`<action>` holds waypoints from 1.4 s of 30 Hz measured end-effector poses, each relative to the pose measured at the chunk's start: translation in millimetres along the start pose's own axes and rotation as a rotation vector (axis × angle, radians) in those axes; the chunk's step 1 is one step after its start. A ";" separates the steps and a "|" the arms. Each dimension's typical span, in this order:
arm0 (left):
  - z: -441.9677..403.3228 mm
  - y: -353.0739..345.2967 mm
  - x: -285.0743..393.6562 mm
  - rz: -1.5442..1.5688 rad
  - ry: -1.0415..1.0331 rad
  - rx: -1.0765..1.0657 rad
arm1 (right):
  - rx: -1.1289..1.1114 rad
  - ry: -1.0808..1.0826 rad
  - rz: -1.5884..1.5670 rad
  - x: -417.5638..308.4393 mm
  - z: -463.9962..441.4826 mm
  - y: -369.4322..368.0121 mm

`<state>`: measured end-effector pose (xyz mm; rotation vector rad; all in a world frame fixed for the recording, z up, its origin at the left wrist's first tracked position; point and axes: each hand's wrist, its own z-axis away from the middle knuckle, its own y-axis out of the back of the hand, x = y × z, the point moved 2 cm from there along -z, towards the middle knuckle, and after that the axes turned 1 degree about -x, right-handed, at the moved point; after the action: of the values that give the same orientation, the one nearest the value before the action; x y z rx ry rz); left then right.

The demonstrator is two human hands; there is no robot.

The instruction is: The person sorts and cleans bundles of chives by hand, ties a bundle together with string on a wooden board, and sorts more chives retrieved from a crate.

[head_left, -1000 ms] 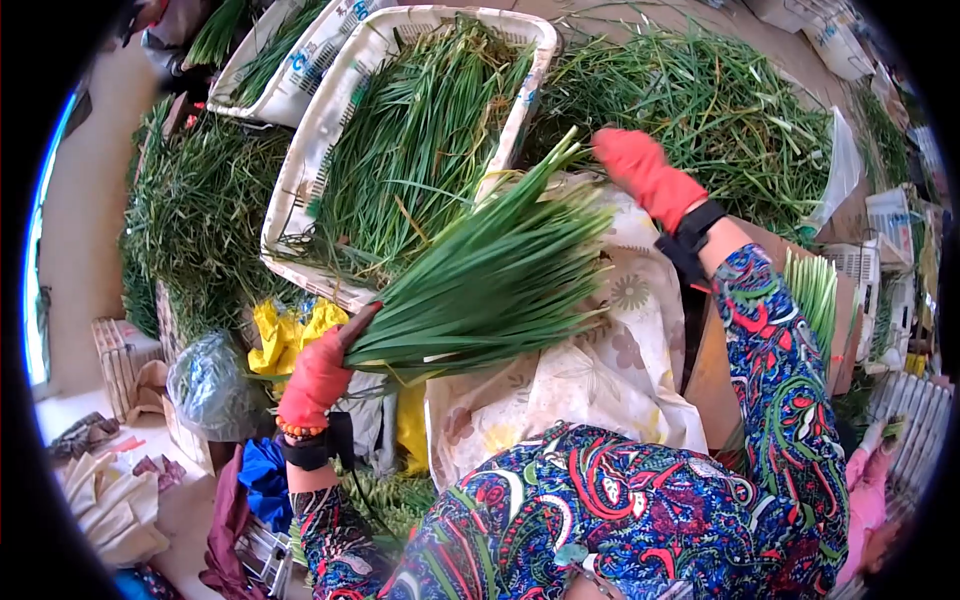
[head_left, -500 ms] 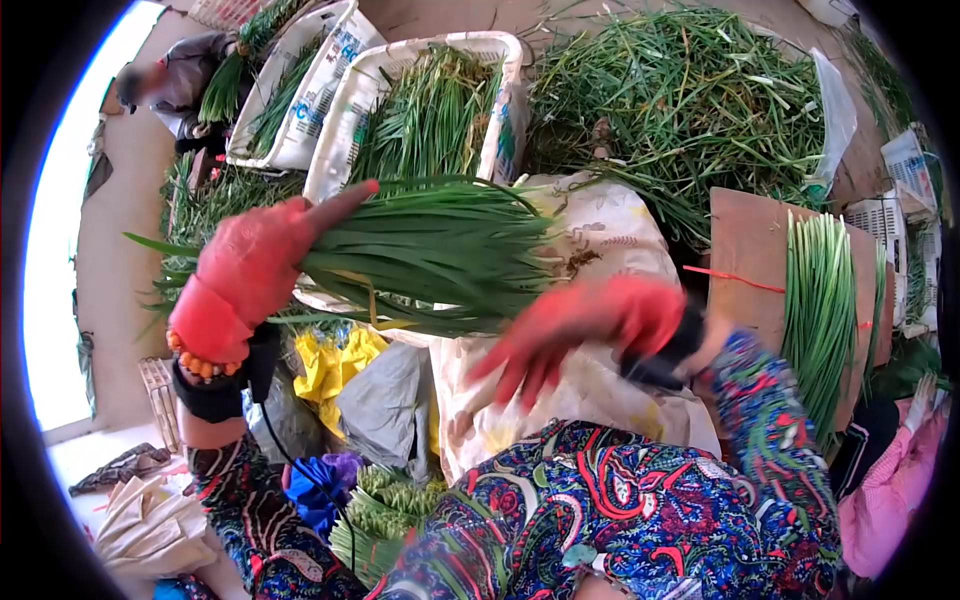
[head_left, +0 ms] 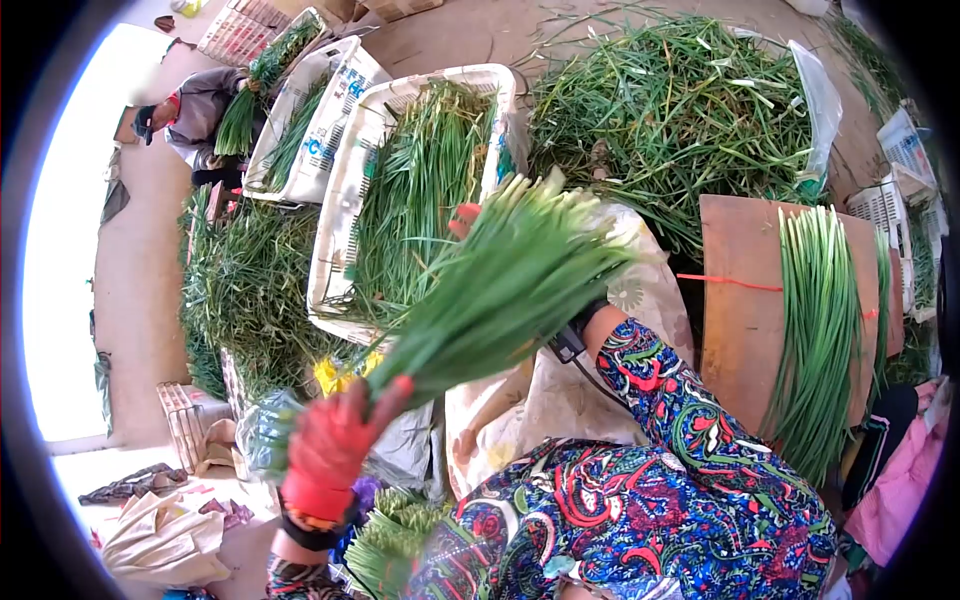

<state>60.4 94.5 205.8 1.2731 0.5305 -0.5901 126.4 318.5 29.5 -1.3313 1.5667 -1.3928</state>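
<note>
L hand (head_left: 342,440) gloved red | blk L wristband (head_left: 312,539) worn | blk R wrist strap (head_left: 567,346) worn, thin cable (head_left: 597,381) attached | top (head_left: 620,510) & sleeves (head_left: 690,390) paisley-printed, blu/red/grn/wht

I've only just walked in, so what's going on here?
The camera wearer grips a bunch of greens near its leafy end with the left hand, pale ends pointing away. The right hand is mostly hidden behind it. Beyond stands a crate of greens, beside a loose heap. A bundle lies on a board at the right. A second person, far left, holds another bunch.
</note>
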 end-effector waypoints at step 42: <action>-40.6 -199.0 169.0 3.675 -0.003 -1.261 | 0.692 -0.179 1.173 -126.4 110.1 -72.3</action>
<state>50.1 77.7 -57.8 0.7604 1.7942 -2.8278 282.0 410.5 54.6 -0.0209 1.1805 -0.8400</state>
